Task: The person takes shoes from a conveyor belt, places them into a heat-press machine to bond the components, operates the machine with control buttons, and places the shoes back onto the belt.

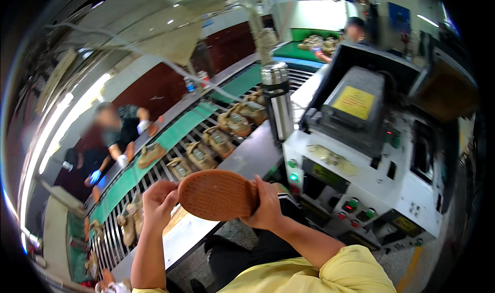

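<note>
Between the roller conveyor (pixel 178 129) and the white machine (pixel 368 172), I hold up a brown sole (pixel 217 195), tread toward me, my right hand (pixel 265 205) gripping one end and my left hand (pixel 161 203) pinching the other. This looks like a checking step; turning or moving it calls for a steady hold.

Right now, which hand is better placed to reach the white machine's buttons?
Right, probably. The right hand, at one end of the brown sole, is nearer the white machine; the left hand is at the other end. Both hold it.
</note>
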`<act>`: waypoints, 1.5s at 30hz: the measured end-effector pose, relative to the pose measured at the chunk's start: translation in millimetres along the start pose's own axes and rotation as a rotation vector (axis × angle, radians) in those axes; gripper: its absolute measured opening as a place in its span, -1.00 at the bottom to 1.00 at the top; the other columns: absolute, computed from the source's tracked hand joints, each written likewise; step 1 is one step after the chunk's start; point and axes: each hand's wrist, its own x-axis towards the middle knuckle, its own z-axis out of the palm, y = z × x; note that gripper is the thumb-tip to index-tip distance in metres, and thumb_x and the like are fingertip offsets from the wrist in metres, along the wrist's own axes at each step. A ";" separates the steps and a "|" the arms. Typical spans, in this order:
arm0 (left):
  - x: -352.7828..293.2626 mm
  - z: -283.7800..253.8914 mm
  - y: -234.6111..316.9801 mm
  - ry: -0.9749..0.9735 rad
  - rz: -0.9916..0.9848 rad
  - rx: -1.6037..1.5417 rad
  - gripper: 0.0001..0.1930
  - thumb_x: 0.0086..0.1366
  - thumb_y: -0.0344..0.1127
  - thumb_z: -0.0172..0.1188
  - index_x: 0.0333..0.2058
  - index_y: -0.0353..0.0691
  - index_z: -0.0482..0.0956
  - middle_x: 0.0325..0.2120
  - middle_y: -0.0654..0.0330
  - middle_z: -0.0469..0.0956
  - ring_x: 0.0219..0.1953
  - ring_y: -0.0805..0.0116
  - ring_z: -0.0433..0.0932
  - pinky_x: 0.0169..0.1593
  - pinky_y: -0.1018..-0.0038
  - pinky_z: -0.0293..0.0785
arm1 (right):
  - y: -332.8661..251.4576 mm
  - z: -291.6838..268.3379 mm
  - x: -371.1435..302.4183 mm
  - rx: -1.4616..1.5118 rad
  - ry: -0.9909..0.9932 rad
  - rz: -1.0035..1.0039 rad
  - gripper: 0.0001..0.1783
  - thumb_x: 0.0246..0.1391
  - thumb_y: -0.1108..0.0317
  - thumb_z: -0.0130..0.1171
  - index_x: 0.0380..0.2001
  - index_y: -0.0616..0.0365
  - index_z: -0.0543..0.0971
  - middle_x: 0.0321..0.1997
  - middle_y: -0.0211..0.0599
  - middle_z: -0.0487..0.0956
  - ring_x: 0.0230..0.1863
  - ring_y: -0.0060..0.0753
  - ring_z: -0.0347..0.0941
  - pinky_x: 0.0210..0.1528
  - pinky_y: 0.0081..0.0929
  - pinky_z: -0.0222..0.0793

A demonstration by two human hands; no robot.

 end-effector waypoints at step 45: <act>20.7 94.4 -350.8 0.033 -0.499 0.797 -0.60 0.20 0.01 0.12 -0.37 -0.29 0.60 -0.50 -0.04 0.60 -0.45 0.08 0.52 -0.29 0.19 0.43 | 221.8 -539.1 52.0 -1.371 0.239 1.551 0.06 -0.31 -0.12 0.27 0.32 -0.02 0.17 0.14 0.07 0.44 0.14 -0.03 0.40 0.13 -0.24 0.33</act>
